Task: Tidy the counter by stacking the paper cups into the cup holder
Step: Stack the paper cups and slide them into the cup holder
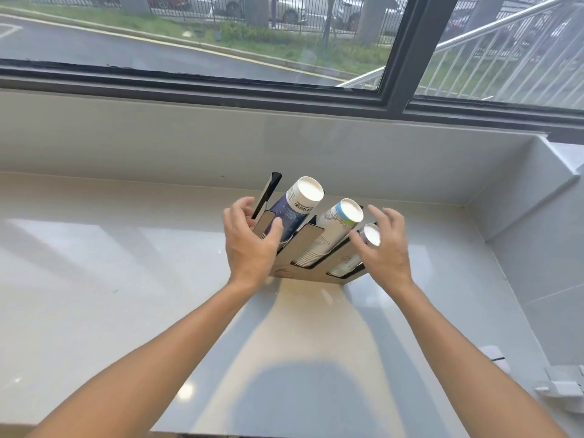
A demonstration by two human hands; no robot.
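Observation:
The cup holder (309, 243), a beige and black rack with three slots, stands on the pale counter (94, 279) near the back corner. Its left slot holds a stack of blue-patterned paper cups (298, 202). A white printed stack (336, 227) fills the middle slot, and a narrower stack (371, 234) the right one. My left hand (249, 245) is at the rack's left side with spread fingers, its thumb over the blue stack. My right hand (389, 248) hovers at the right side, fingers apart, thumb beside the narrow stack. Neither hand holds a cup.
A grey upstand and a dark-framed window (395, 58) run along the back. A tiled wall (537, 248) closes off the counter on the right. White plastic fittings (559, 387) sit at the lower right. No loose cups are in sight on the counter.

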